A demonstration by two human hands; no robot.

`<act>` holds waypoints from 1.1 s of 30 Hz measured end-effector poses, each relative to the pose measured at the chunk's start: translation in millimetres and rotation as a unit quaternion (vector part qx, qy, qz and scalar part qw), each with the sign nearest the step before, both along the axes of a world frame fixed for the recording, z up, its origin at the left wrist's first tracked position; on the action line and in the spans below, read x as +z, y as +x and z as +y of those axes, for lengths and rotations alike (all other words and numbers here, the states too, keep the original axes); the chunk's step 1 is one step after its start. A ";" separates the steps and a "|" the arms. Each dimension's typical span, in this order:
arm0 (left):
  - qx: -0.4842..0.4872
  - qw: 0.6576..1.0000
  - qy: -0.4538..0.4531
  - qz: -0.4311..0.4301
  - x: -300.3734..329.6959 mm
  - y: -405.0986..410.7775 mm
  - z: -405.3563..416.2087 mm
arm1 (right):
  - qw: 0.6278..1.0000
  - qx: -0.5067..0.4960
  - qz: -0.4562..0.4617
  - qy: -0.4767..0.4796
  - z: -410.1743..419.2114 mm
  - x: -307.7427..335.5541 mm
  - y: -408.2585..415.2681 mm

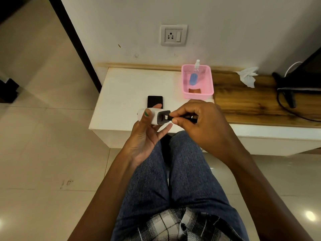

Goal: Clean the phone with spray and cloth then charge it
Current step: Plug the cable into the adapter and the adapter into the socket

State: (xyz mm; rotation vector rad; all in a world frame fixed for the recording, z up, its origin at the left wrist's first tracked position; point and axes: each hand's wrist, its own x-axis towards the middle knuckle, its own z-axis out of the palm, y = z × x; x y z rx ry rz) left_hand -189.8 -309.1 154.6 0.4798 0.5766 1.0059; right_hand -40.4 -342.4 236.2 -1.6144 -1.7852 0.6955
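A crumpled white tissue (247,76) lies on the wooden worktop (243,101) by the wall — beside it, a dark stand (286,87) trailing black cable (295,113).

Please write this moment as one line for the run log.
left hand: holds charger | right hand: pinches cable plug at charger port | phone: on table

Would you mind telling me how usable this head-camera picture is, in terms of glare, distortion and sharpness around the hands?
Head view: wide-angle bending curves the wall edge and table front; lamp glare sits only on the floor tiles at the lower right; the left hand gripping the charger and the right hand pinching the cable plug are evenly lit and reasonably sharp; the phone shows no reflection.
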 end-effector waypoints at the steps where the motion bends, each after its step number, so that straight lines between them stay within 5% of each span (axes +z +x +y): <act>1: 0.003 1.000 -0.005 0.005 0.7 1.2 0.2 | 1.000 -0.006 0.001 -0.002 0.0 -1.4 -1.0; 9: 0.012 0.995 -0.037 0.091 6.9 4.5 1.8 | 0.989 -0.056 0.131 -0.030 -5.1 -15.2 -9.7; 16: 0.007 0.981 -0.053 0.189 14.0 8.0 4.4 | 0.895 -0.082 0.417 -0.135 -8.9 -24.0 -15.6; 33: -0.050 0.966 -0.095 0.234 18.8 10.8 6.5 | 0.858 -0.122 0.482 -0.127 -10.3 -30.2 -19.7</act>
